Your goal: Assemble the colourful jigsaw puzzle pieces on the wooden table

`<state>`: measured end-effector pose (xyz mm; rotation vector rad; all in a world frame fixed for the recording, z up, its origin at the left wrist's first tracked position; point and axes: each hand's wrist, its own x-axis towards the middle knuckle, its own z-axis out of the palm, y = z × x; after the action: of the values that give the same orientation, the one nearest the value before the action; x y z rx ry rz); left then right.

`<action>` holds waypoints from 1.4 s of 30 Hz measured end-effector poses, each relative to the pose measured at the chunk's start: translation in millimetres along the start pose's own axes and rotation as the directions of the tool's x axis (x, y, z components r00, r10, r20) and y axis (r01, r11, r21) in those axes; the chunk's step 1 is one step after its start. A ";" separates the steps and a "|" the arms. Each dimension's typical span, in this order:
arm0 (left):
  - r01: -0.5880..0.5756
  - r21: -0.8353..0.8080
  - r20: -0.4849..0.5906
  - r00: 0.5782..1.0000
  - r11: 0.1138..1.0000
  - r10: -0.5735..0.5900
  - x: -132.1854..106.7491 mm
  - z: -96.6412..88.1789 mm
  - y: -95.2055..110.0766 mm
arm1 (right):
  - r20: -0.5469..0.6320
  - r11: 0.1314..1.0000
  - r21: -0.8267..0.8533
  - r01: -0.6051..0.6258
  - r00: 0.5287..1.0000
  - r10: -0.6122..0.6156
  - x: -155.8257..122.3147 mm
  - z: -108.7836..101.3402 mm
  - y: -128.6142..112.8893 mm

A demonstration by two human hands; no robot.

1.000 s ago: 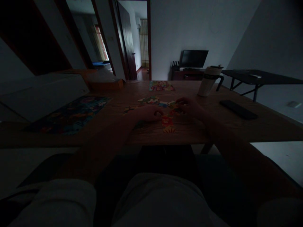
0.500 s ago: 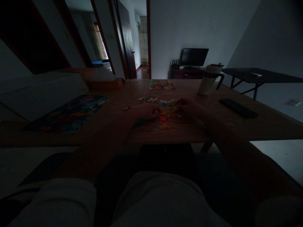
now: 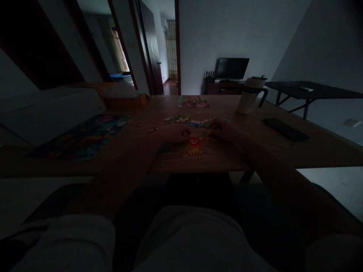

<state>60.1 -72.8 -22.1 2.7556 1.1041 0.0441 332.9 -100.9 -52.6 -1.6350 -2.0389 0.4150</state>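
Dim light blurs the details on the wooden table [image 3: 224, 160]. My left hand [image 3: 176, 133] is curled in a pinch, its fingertips down at the upper left edge of a red and yellow puzzle piece [image 3: 195, 142] with a cartoon animal on it. On the right, my right hand [image 3: 224, 130] has bent fingers gripping the edge of another colourful puzzle piece [image 3: 209, 138], partly covered by them. The two pieces lie side by side, close together; whether they interlock I cannot tell. Loose puzzle pieces [image 3: 179, 118] lie just beyond my hands, and a dark green piece [image 3: 165, 148] lies below my left wrist.
A colourful picture sheet [image 3: 87, 138] lies at left beside a white box [image 3: 51, 109]. Farther off are a smaller picture sheet [image 3: 193, 101] and an orange tray [image 3: 127, 101]. A handled tumbler [image 3: 249, 96] and a dark flat object [image 3: 285, 129] are at right.
My right hand and the puzzle piece at its fingers have shifted slightly left. The red and yellow piece has also slid a little left. My left hand has barely moved.
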 end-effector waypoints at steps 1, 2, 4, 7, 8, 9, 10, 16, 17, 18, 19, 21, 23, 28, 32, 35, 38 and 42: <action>0.000 -0.003 -0.003 1.000 1.000 0.000 0.3 0.4 -0.9 | 0.004 1.000 0.000 0.015 1.000 -0.015 -0.2 0.4 -0.1; 0.000 -0.005 -0.005 1.000 1.000 0.000 0.5 0.8 -1.5 | 0.011 1.000 -0.003 0.022 1.000 -0.022 -0.7 0.7 -0.6; -0.003 -0.008 -0.007 1.000 1.000 0.003 0.5 1.1 -1.9 | 0.036 1.000 -0.019 0.024 0.999 -0.023 -2.4 1.1 -2.4; 0.004 -0.002 0.006 1.000 1.000 -0.004 -0.2 0.5 0.1 | 0.077 0.999 -0.026 0.039 0.996 -0.037 -6.4 0.8 -5.3; 0.010 0.003 0.012 1.000 1.000 -0.010 -0.6 0.1 1.3 | 0.101 0.998 -0.016 0.056 0.993 -0.054 -7.8 0.5 -5.7; 0.015 0.008 0.014 1.000 1.000 -0.015 -1.0 -0.4 2.5 | 0.133 0.997 -0.002 0.077 0.988 -0.076 -9.1 0.1 -6.0; 0.017 0.014 0.015 1.000 1.000 -0.017 -1.4 -1.0 3.6 | 0.168 0.995 0.010 0.100 0.981 -0.100 -10.4 -0.4 -6.1; 0.023 0.035 0.024 0.999 0.999 -0.023 -3.5 -2.8 6.0 | 0.266 0.986 0.026 0.162 0.950 -0.163 -12.8 -2.7 -6.7; 0.026 0.034 0.024 0.999 0.999 -0.027 -3.6 -2.7 5.7 | 0.265 0.985 0.022 0.169 0.949 -0.169 -12.4 -2.5 -6.5; 0.029 0.031 0.024 0.999 0.999 -0.030 -3.7 -2.7 5.3 | 0.262 0.985 0.017 0.174 0.950 -0.173 -11.7 -2.0 -5.9; 0.033 0.027 0.027 0.999 0.999 -0.033 -3.7 -2.5 5.0 | 0.256 0.984 0.015 0.175 0.951 -0.173 -10.8 -1.3 -4.8; 0.042 0.017 0.034 0.999 0.999 -0.043 -3.7 -2.4 4.7 | 0.244 0.985 0.016 0.172 0.955 -0.171 -8.7 1.0 -1.6; 0.055 0.007 0.036 0.998 0.998 -0.056 -3.7 -2.4 5.0 | 0.235 0.984 0.012 0.178 0.956 -0.176 -7.0 3.9 1.9; 0.034 -0.015 0.036 0.999 0.999 -0.034 -4.7 -3.0 5.8 | 0.227 0.971 0.008 0.238 0.945 -0.234 -8.5 9.1 2.6; 0.028 -0.026 0.039 0.999 0.999 -0.027 -6.4 -4.6 5.6 | 0.107 0.986 0.033 0.163 0.980 -0.166 -5.6 -3.6 6.3; 0.025 -0.026 0.044 0.999 0.999 -0.023 -7.9 -6.5 6.3 | -0.212 0.999 0.032 0.009 0.977 -0.002 3.4 -25.6 25.6; 0.038 -0.031 0.049 0.998 0.999 -0.036 -8.6 -7.5 6.4 | -0.366 0.981 0.000 -0.196 0.913 0.182 11.6 -41.6 53.7; 0.022 -0.043 0.053 0.998 0.999 -0.020 -7.3 -6.2 3.1 | -0.175 0.940 -0.149 -0.306 0.944 0.280 15.1 -36.2 76.3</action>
<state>56.4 -79.1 -15.2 2.6901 1.1055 -0.0067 412.9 -70.7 -59.4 -2.0237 -1.7644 0.2075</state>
